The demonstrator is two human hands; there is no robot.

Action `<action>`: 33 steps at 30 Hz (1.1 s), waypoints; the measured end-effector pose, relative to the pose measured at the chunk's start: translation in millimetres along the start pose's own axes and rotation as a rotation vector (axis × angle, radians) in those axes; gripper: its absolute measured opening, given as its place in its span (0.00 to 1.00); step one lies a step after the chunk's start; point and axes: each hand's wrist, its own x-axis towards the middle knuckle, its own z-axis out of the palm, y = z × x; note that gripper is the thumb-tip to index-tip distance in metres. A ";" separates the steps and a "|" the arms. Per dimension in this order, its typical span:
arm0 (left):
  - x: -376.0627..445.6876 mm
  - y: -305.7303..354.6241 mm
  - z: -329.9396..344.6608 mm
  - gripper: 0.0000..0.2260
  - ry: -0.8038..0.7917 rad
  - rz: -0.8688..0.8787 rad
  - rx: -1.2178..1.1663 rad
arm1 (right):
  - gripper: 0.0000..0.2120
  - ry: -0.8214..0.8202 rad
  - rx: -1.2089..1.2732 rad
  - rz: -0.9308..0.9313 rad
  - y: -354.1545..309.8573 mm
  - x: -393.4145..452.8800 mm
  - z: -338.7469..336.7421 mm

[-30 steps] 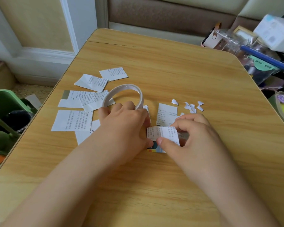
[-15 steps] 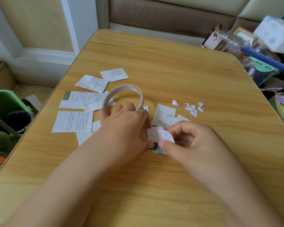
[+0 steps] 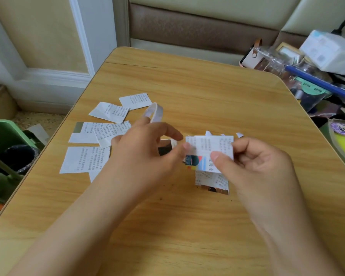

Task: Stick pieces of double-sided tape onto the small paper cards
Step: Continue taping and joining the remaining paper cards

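Both hands have risen off the tabletop since a moment ago, and the white ring-shaped roll of double-sided tape [image 3: 155, 114], which lay flat by the left knuckles, now stands tilted on edge, hooked on a finger of the left hand [image 3: 145, 152]. That hand's thumb and forefinger meet at the left edge of the small white printed paper card [image 3: 213, 149]; whether they pinch the card itself or a strip of tape there is too blurred to tell. The right hand [image 3: 261, 168] clamps the same card's right side, thumb on the front face, fingers curled behind. A second card with a coloured picture [image 3: 196, 163] shows beneath it, and another printed card [image 3: 211, 181] lies flat on the table below.

Left of the hands, several thin matt paper rectangles with dense print [image 3: 84, 159] overlap in a loose fan reaching close to the left rim of the light wood-grain table [image 3: 207, 92]. Small white torn scraps [image 3: 239, 134] lie just beyond the held card. The far half and the near strip of the smooth tabletop are open; its corners are rounded. A green plastic bin [image 3: 6, 134] stands off the left edge, and glossy clear plastic clutter [image 3: 277, 58] crowds the right.
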 end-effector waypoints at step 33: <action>-5.1 2.9 4.9 0.11 0.031 -0.070 -0.506 | 0.06 0.048 0.310 -0.091 -6.2 1.9 7.1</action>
